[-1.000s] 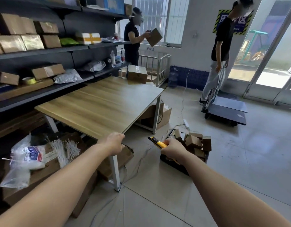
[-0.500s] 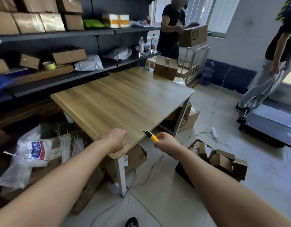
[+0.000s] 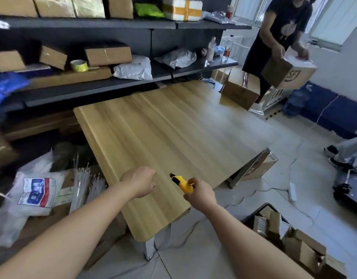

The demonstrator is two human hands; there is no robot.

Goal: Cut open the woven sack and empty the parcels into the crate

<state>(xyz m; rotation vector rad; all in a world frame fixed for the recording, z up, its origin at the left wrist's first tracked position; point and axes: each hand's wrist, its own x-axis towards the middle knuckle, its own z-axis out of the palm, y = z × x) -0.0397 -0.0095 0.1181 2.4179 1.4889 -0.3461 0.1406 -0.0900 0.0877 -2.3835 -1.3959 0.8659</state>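
My right hand grips a yellow and black utility knife, its tip pointing up and left over the near corner of the wooden table. My left hand hovers over the same corner as a loose fist with nothing in it. A dark crate holding several small cardboard parcels stands on the floor at the lower right, beside my right arm. No woven sack shows in the view.
Dark shelves with boxes, a tape roll and white mailers line the back left. A cardboard box sits on the table's far corner. A person holds a box at the back right. White bags lie at the left.
The view has moved closer to the table and tilted down. Both hands now hang over the table's near corner; the crate has slid to the lower right of the view.
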